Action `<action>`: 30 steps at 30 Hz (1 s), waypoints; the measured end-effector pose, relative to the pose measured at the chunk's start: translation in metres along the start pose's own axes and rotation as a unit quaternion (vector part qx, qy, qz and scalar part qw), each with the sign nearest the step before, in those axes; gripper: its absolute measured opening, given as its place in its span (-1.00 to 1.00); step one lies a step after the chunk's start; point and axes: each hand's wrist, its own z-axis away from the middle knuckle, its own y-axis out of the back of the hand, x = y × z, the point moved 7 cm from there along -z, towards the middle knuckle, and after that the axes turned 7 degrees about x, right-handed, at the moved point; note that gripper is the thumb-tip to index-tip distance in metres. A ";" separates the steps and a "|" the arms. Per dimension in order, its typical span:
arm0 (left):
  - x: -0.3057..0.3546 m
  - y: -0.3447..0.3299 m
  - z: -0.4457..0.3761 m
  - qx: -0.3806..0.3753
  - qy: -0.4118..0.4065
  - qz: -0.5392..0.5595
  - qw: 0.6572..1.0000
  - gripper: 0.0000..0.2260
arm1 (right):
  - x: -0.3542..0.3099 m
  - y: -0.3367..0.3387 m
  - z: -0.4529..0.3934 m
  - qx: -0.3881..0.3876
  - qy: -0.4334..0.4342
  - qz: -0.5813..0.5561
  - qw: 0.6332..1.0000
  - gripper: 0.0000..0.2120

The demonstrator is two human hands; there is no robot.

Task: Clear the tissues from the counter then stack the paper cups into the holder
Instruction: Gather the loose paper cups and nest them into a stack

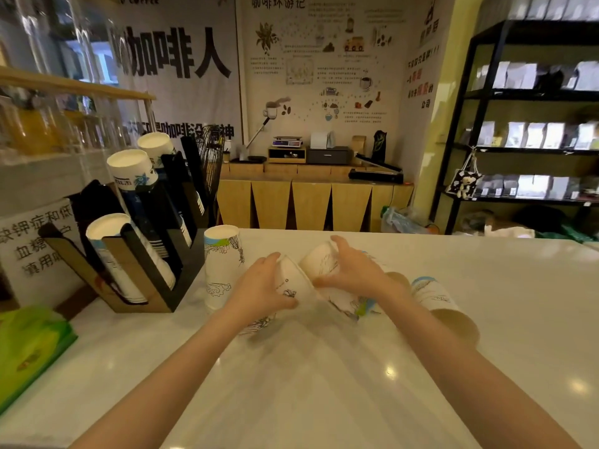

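On the white counter (324, 384) my left hand (259, 288) grips a white printed paper cup (293, 281), tilted with its base pointing away. My right hand (351, 270) grips a second paper cup (319, 259) just above it, the two cups touching. An upside-down paper cup (222, 264) stands left of my hands. Another cup (447, 311) lies on its side to the right, behind my right forearm. The black cup holder (152, 241) at the left carries slanted stacks of cups (133, 171).
A green tissue pack (30, 348) lies at the counter's left edge. A white sign (35, 251) stands behind the holder. Beyond the counter are a wooden cabinet (311, 202) with equipment and black shelving (531, 124) at right.
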 end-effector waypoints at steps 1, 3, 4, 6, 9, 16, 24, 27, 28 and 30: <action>0.000 0.005 -0.002 0.015 0.013 0.034 0.999 -0.11 | -0.001 0.011 -0.005 0.019 -0.016 -0.035 0.999 -0.06; -0.001 0.013 -0.006 0.048 0.043 0.121 0.991 -0.13 | -0.003 0.034 -0.016 0.073 -0.050 -0.119 0.989 -0.12; -0.001 0.014 -0.007 0.062 0.055 0.162 0.983 -0.13 | -0.003 0.046 -0.020 0.103 -0.069 -0.167 0.978 -0.15; -0.001 0.012 -0.005 0.084 0.070 0.223 0.969 -0.12 | -0.003 0.067 -0.026 0.156 -0.098 -0.257 0.949 -0.19; 0.001 0.000 -0.001 0.105 0.088 0.279 0.950 -0.05 | -0.009 0.087 -0.028 0.207 -0.095 -0.402 0.887 -0.23; 0.006 -0.015 0.002 0.146 0.086 0.305 0.937 -0.06 | -0.036 0.068 -0.015 0.207 0.027 -0.470 0.858 -0.26; 0.002 -0.015 -0.001 0.147 0.092 0.319 0.932 -0.08 | -0.035 0.006 -0.014 0.083 0.039 -0.359 0.929 -0.15; 0.002 -0.017 0.000 0.150 0.085 0.328 0.929 -0.11 | -0.026 -0.011 -0.012 0.037 0.005 -0.349 0.936 -0.08; 0.003 -0.017 0.000 0.152 0.081 0.331 0.928 -0.13 | -0.024 -0.015 -0.011 0.025 -0.005 -0.346 0.938 -0.06; 0.005 -0.016 0.002 0.157 0.069 0.335 0.927 -0.17 | -0.021 -0.020 -0.007 0.012 -0.011 -0.335 0.942 -0.04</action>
